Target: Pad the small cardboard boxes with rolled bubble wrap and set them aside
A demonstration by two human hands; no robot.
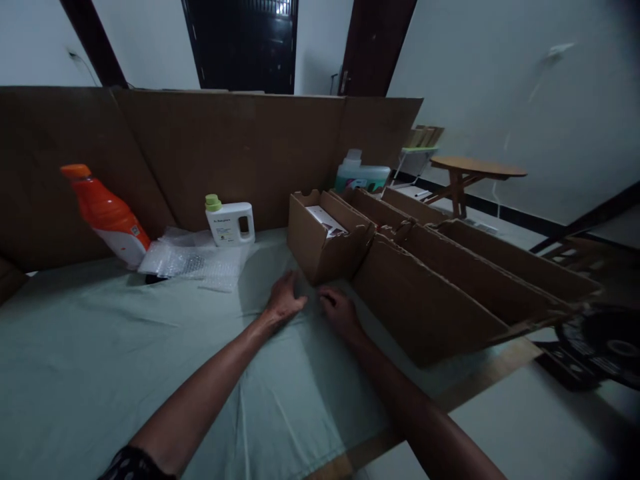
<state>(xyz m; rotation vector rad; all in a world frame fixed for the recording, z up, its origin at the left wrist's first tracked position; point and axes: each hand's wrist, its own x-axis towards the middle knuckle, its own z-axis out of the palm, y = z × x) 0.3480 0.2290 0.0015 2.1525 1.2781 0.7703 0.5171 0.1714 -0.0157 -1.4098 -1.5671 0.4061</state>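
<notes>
My left hand is open just above the green cloth, thumb spread from the fingers, near the front corner of a small cardboard box. To its right, my right hand is low by the same box, fingers loosely bent and a small gap between thumb and forefinger. Nothing shows in either hand. Inside the small box lies a white item with print, partly hidden by the walls. A larger cardboard box with long compartments adjoins it on the right.
A leaning orange bottle, bubble wrap and a white jug with a green cap are at the back left. A teal liquid bottle stands behind the boxes. Cardboard panels border the back. A round wooden table stands beyond.
</notes>
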